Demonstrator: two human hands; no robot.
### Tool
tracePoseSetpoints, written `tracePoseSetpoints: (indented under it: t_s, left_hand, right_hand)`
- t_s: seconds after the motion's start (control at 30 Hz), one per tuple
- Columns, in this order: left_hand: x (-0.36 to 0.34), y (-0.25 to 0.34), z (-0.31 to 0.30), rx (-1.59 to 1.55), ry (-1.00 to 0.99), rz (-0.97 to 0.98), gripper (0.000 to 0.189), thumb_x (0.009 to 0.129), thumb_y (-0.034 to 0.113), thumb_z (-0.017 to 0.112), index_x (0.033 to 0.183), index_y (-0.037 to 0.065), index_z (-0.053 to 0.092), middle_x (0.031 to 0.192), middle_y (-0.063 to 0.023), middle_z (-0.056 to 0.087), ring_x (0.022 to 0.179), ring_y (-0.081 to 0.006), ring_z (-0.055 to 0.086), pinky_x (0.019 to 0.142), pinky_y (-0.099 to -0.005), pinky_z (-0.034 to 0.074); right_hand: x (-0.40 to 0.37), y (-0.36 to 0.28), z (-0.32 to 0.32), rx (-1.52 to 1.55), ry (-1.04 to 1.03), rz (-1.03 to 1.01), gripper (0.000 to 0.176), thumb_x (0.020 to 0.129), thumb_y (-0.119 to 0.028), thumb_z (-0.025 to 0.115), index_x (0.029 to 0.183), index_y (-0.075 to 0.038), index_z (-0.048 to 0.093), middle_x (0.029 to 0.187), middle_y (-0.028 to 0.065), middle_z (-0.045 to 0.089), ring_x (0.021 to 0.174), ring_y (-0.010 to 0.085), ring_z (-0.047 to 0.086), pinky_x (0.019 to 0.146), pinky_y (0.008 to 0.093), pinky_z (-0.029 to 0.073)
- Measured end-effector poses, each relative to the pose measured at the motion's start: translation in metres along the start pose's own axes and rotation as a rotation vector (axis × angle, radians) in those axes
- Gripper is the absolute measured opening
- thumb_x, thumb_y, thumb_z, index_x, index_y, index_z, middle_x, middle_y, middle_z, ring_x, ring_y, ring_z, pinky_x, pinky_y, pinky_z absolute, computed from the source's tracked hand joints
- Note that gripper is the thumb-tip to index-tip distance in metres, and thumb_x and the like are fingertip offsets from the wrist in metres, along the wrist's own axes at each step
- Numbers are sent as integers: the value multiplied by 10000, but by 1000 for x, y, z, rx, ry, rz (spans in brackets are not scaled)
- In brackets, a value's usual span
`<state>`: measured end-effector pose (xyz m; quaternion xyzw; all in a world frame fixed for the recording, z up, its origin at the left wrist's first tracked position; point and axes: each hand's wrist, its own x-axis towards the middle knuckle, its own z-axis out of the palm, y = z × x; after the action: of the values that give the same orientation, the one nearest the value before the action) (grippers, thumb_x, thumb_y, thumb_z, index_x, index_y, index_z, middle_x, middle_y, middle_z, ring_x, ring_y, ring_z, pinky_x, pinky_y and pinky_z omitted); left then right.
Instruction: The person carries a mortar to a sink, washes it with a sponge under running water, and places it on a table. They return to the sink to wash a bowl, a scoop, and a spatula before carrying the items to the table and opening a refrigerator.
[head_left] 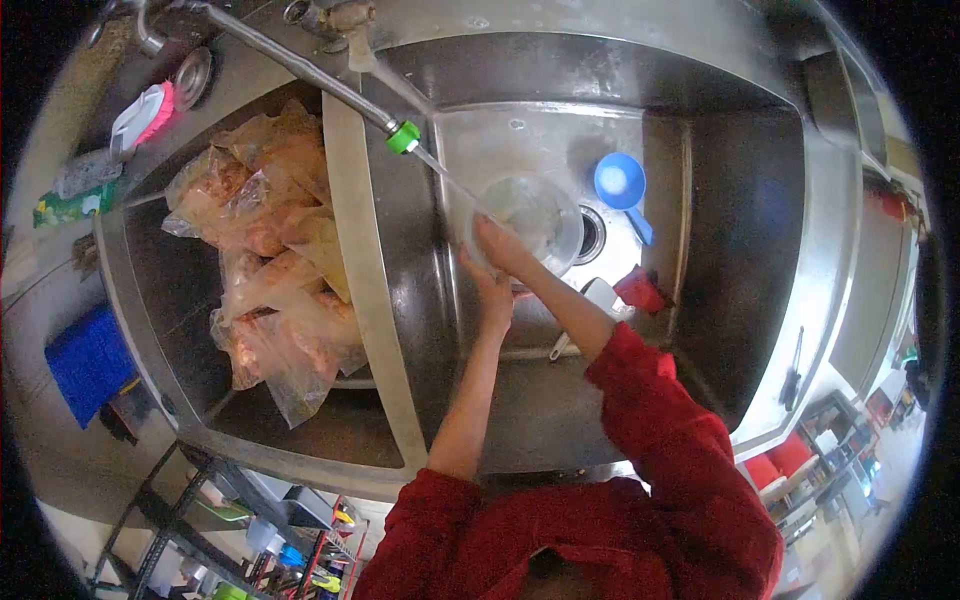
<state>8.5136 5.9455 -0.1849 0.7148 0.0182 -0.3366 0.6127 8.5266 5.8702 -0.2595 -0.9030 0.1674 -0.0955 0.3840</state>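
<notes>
Clear bowl: a round, see-through vessel point(548, 212) in the right-hand basin point(745, 230), left of the drain point(592, 236).
Left hand: the left hand point(489, 293) is at the bowl's near left edge, touching it; one digit points up along the outside, the others are hidden, so I cannot tell how firmly they close.
Right hand: the right hand point(503, 247) reaches across to the bowl's left part, just beyond the left hand; its fingertips are hard to make out, and I cannot tell whether they are spread, pressed together or pinching anything.
Tap: a metal spout point(300, 70) comes in from the far left; from its green nozzle point(403, 137) a thin stream runs toward the bowl and right hand.
Right of the bowl: a blue dipper point(621, 180) on the far side, its handle pointing near and right; a white-headed tool point(601, 296) and a red cloth point(642, 291) on the near side.
Left-hand basin: clear plastic bags point(270, 260) with orange-brown contents, piled together.
Far left ledge: a white brush with pink bristles point(148, 118).
Sleeves: red point(665, 400), pushed up both forearms.
</notes>
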Motion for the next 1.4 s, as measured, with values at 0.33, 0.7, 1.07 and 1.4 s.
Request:
tracePoseSetpoints:
  t_s: [0.33, 0.7, 1.07, 1.4]
  left_hand:
    - [-10, 13, 12, -257, -39, -311, 767, 777, -156, 274, 1294, 316, -38, 1356, -144, 54, 1178, -395, 272, 735, -462, 518]
    - [-10, -8, 3, -74, 104, -125, 795, 724, -193, 321, 1316, 214, -19, 1345, -169, 80, 1209, -346, 234, 798, -409, 493]
    - [-5, -13, 7, -85, 145, -67, 715, 741, -174, 282, 1292, 214, 43, 1323, -160, 126, 1180, -405, 266, 753, -444, 507]
    - [-27, 11, 0, -469, 48, -204, 651, 809, 108, 504, 1304, 170, 85, 1347, -138, 88, 1164, -355, 296, 824, -537, 451]
  right_hand:
    - [32, 59, -27, -503, -396, 353, 175, 724, -69, 498, 870, -43, 592, 801, 153, 588, 795, 312, 578, 669, 414, 466]
    - [-27, 14, -95, -800, -651, -68, 131, 696, -143, 550, 745, -58, 637, 848, 89, 590, 846, 260, 553, 723, 335, 442]
    - [-25, -15, -85, -500, -944, 75, 274, 627, -244, 670, 753, -4, 635, 906, 194, 575, 828, 313, 561, 740, 413, 418]
    - [30, 24, -43, 949, 13, 360, 247, 772, -144, 557, 968, 5, 534, 826, 111, 576, 729, 220, 573, 642, 333, 474]
